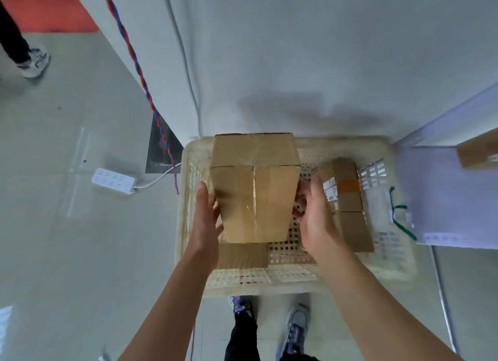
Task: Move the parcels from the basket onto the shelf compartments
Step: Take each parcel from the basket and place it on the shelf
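Observation:
A tall taped cardboard parcel [254, 188] stands in the cream plastic basket [388, 258], rising above its rim. My left hand [206, 218] presses its left side and my right hand [314, 212] presses its right side, so both grip it. A flat brown parcel [242, 255] lies under it at the front left. Two more brown parcels [347, 183] [355, 231], one with white labels and orange tape, lie along the basket's right side. The white shelf [444, 188] stands at the right, with a brown parcel [478, 152] in a compartment.
A white wall runs behind the basket, with a red-blue twisted cable [140, 72] and a white cord on it. A white power strip [113, 180] lies on the grey floor at the left. Another person's shoe [35, 61] is at the far left. My feet [269, 320] stand before the basket.

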### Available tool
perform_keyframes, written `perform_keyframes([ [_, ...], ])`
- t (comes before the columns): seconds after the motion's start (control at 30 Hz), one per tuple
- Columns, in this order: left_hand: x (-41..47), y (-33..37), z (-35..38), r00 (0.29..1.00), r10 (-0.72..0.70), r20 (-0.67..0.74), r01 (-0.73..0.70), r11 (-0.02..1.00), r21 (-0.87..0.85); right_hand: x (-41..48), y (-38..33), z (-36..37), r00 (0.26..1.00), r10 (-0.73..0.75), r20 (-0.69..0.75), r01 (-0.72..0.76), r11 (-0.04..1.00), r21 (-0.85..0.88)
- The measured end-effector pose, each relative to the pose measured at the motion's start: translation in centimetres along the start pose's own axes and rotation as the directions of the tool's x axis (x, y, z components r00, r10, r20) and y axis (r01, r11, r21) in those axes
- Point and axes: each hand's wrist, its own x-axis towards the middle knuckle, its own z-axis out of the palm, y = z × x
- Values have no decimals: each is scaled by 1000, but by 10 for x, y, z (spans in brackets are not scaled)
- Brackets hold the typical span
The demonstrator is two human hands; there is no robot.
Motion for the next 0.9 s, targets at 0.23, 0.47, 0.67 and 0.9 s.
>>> perform_keyframes([
  [0.23,-93,57,40,981,178,73,-176,984,-36,-86,-72,-39,979,-107,173,98,993,61],
  [0.47,-165,77,70,951,278,136,-281,960,5,-141,-110,-83,976,-93,199,67,988,138],
  [0.67,-205,94,92,927,342,151,-344,939,-17,-176,-130,-109,959,-161,234,127,980,151],
  [0.9,-224,109,101,933,331,140,-312,940,-140,-192,-145,-129,943,-251,219,221,963,152],
])
